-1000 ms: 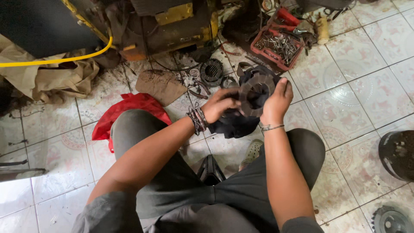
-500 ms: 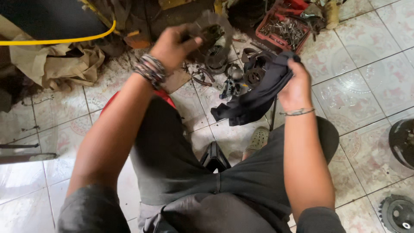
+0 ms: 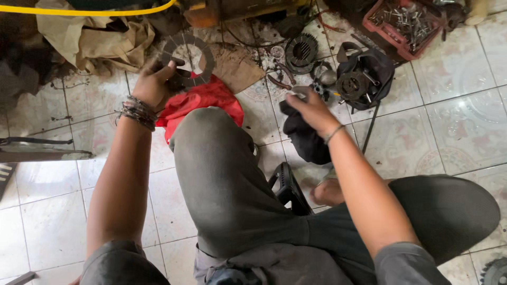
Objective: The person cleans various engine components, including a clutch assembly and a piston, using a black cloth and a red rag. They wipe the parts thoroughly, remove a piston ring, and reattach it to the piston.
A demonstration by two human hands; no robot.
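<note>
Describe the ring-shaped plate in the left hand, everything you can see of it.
The ring-shaped plate is a flat, thin grey disc with a large round hole in the middle. Its band is split by radial grooves into many small pads, and it looks dull and worn, like a friction lining on metal. The left hand grips its lower left edge and holds it up, face to the camera, above the red bag and the tiled floor. Nothing else touches it.

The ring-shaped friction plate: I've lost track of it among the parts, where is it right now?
The ring plate is upper left in the head view, held up by the left hand just above the red cloth, beside the brown cardboard.
</note>
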